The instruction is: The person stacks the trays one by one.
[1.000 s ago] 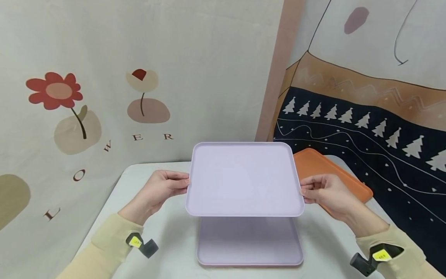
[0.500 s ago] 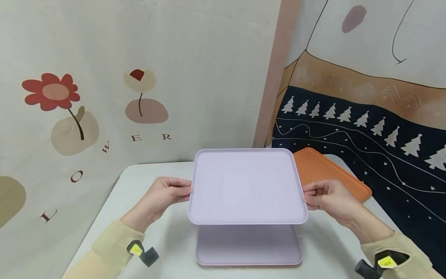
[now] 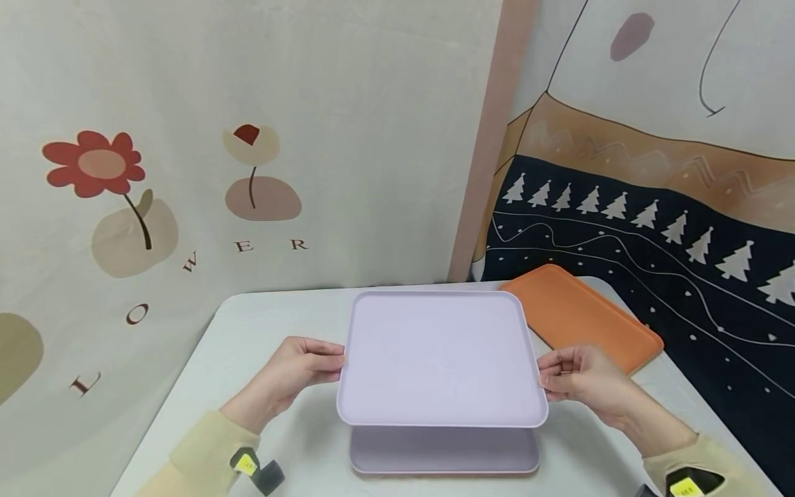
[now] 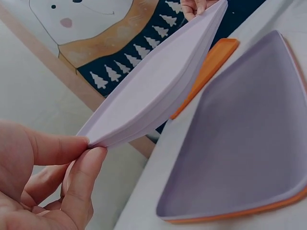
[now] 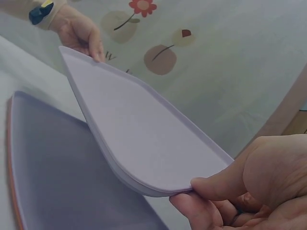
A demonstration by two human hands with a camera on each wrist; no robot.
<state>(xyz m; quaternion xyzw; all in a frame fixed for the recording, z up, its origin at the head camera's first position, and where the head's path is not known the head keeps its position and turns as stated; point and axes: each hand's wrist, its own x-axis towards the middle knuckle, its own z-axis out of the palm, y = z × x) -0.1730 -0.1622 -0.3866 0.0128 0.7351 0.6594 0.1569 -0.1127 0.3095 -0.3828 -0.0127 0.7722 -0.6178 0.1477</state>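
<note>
A pale lilac rectangular tray [image 3: 442, 359] is held up between both hands, its near edge lower than its far edge in the head view. My left hand [image 3: 292, 376] pinches its left rim between thumb and fingers; at the opposite short side, my right hand [image 3: 586, 383] does the same. Layered edges show along the held tray's side [image 4: 158, 103] in the left wrist view. Below it, a second lilac tray [image 3: 444, 452] lies on the table, partly covered from above. Beneath that one, an orange rim [image 4: 230, 214] peeks out.
An orange tray [image 3: 577, 310] lies at an angle at the back right of the white table [image 3: 267, 314], behind my right hand. Printed cloths [image 3: 373, 138] hang right behind the table's far edge.
Both hands have lowered the held lilac tray toward the lower tray, covering more of it in the head view. More of the orange tray at the back shows.
</note>
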